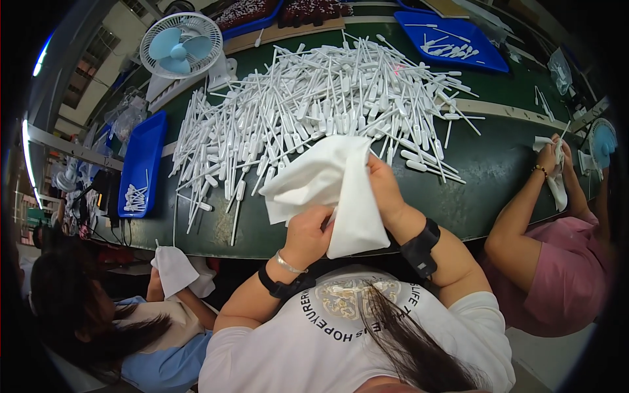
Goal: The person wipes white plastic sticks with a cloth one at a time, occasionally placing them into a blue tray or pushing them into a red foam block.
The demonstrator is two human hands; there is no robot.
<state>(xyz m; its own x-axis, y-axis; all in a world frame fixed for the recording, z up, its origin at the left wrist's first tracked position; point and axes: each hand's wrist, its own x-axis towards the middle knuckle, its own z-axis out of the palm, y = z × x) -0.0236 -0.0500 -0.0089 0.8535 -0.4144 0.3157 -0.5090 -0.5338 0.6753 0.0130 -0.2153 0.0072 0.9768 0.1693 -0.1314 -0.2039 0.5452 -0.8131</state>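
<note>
Head view: the left hand (308, 232) curls closed on the near side of a white cloth (331, 187), the right hand (385, 190) pinches its right edge, fingertips partly hidden. The cloth is above the green table (478, 154), before heaped white long-stemmed plastic pieces (327, 98)

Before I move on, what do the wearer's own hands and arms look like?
The left hand is ungloved, with a silver bangle and a black wristband; the right hand, also ungloved, has a bulky black cuff. Both arms have short white sleeves.

Stick heap (334, 98) beyond cloth (360, 209), tabletop (488, 164) free right
</note>
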